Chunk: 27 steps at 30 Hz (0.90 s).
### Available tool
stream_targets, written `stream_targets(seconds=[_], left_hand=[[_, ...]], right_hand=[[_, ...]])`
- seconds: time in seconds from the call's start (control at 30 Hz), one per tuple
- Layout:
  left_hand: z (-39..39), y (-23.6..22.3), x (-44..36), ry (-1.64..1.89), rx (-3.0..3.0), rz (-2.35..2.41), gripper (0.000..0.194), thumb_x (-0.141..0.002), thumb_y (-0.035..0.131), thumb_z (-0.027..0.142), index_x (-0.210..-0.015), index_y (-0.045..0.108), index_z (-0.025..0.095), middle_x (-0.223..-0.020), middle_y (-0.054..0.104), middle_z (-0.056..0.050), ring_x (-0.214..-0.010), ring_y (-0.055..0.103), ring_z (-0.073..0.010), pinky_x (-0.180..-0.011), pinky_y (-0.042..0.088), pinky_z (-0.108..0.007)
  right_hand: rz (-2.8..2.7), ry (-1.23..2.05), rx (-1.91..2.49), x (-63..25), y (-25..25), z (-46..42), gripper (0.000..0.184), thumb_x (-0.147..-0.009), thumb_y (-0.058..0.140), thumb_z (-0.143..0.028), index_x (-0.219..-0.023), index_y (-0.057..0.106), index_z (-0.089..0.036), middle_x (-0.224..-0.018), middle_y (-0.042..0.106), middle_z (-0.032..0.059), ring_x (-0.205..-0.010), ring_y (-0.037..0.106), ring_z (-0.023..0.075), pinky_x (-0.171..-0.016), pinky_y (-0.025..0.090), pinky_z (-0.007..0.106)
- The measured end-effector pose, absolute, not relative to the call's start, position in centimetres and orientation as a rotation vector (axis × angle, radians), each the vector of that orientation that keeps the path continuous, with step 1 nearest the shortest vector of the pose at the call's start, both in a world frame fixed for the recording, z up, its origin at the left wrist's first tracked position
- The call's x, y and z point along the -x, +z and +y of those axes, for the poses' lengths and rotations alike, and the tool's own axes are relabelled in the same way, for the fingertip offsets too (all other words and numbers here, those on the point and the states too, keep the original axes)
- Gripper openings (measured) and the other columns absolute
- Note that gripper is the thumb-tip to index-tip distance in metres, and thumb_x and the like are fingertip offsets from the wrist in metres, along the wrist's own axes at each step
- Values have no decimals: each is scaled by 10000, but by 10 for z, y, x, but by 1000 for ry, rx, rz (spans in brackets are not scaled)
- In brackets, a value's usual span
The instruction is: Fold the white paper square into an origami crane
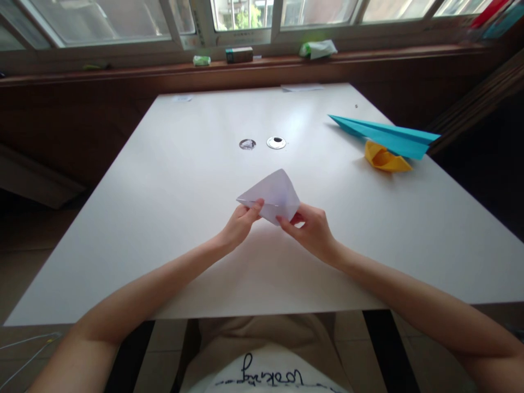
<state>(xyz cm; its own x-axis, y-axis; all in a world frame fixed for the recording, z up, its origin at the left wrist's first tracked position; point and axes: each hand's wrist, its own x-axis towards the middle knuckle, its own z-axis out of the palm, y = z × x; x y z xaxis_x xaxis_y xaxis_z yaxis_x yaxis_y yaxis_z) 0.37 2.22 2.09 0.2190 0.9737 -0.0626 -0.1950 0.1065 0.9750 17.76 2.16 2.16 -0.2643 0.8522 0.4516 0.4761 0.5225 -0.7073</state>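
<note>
A folded sheet of white paper (275,191), roughly kite-shaped with a crease along its lower part, is held just above the table between both hands. My left hand (242,222) pinches its lower left edge, thumb on top. On the lower right corner, my right hand (308,228) grips with the thumb in front and the other fingers behind, partly hidden by the paper. To the right lie a blue paper plane (385,135) and, touching or very near it, a yellow paper boat (385,158).
The white table (184,180) has two round holes or discs near its middle, a left one (248,144) and a right one (276,142). White paper (303,88) lies at the far edge. On the windowsill sit a small box (239,54) and a green-and-white packet (318,49).
</note>
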Motion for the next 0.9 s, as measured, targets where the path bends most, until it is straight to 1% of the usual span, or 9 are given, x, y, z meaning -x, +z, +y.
stream_targets(seconds=[0.07,0.17,0.23,0.37,0.47,0.6,0.73,0.8,0.9], left_hand=[[25,21,-2,1204,-1003,1034,408,-798,525,457,-982,606,103,-975,679,-116,-948,622,-235,-805,507,-349],[30,26,6,1250,-989,1089,383,-772,545,425,-968,615,104,-919,690,-95,-904,627,-237,-732,517,-333],[30,34,10,1196,-1052,1085,354,-761,555,418,-894,642,102,-839,696,-78,-860,635,-236,-714,510,-326],[21,54,13,949,-1173,955,319,-747,590,430,-783,657,121,-788,697,-67,-815,643,-235,-679,497,-306],[15,64,12,863,-1186,887,334,-755,587,455,-760,650,126,-781,693,-69,-765,643,-219,-635,494,-288],[14,64,13,881,-1119,866,348,-783,559,450,-848,655,121,-820,696,-92,-790,650,-239,-647,509,-311],[15,60,13,940,-1063,922,294,-813,534,392,-886,661,138,-821,695,-73,-762,644,-202,-663,503,-294],[12,60,12,921,-1104,964,241,-814,530,342,-829,666,144,-772,685,-51,-705,630,-176,-626,486,-271],[7,62,11,834,-1212,959,246,-811,524,318,-706,649,135,-686,656,-32,-634,603,-153,-575,457,-250]], right_hand=[[-1971,688,936,-177,26,15,276,-721,664,-372,-644,477,-185,-575,543,-10,-506,504,105,-496,425,235],[-1808,718,852,-181,34,16,281,-842,489,-466,-759,496,-197,-696,551,19,-620,535,131,-564,454,265],[-1600,681,893,-184,38,21,297,-869,415,-502,-870,502,-217,-829,560,44,-743,562,157,-609,474,281],[-1476,627,899,-186,41,26,318,-866,423,-504,-1048,495,-254,-1054,563,86,-905,577,196,-728,501,339],[-1538,646,790,-183,39,20,347,-867,424,-500,-1109,515,-268,-1081,580,90,-937,589,213,-771,504,367],[-1603,607,740,-182,36,10,351,-886,380,-495,-1105,565,-293,-1017,625,72,-918,602,209,-728,520,343],[-1676,570,747,-184,43,9,433,-859,397,-545,-1211,506,-317,-1071,615,72,-905,598,214,-697,522,350],[-1746,551,753,-186,50,11,467,-851,369,-582,-1163,553,-287,-1031,625,77,-882,598,217,-701,509,364],[-1805,624,823,-189,61,15,545,-878,282,-580,-769,661,-204,-800,642,75,-734,595,187,-639,466,341]])
